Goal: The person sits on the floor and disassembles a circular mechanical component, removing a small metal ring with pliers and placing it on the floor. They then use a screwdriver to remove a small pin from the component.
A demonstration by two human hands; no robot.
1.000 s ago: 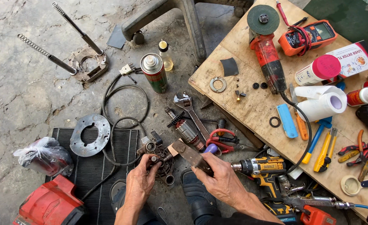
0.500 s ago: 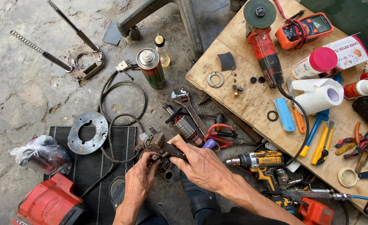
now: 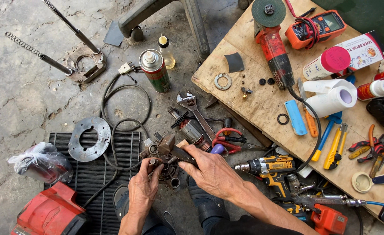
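Note:
My left hand (image 3: pixel 143 188) grips the lower side of a greasy metal motor housing (image 3: pixel 162 153) held just above the black ribbed mat (image 3: pixel 97 182). My right hand (image 3: pixel 209 169) closes on a dark tool handle (image 3: pixel 184 154) pressed against the housing's right side. A black cable (image 3: pixel 120 126) runs from the housing in loops across the floor. A motor armature (image 3: pixel 186 127) lies on the ground just beyond the hands.
A round metal plate (image 3: pixel 89 138), a spray can (image 3: pixel 153 71), an adjustable wrench (image 3: pixel 196 111) and red-handled pliers (image 3: pixel 227 138) lie near. A yellow drill (image 3: pixel 268 167) sits right of my hand. The wooden board (image 3: pixel 261 109) holds an angle grinder (image 3: pixel 272 45), meter and tools.
My right hand moved left from the drill side onto the housing and now grips the tool handle there. My left hand stays on the housing. The camera view has shifted slightly.

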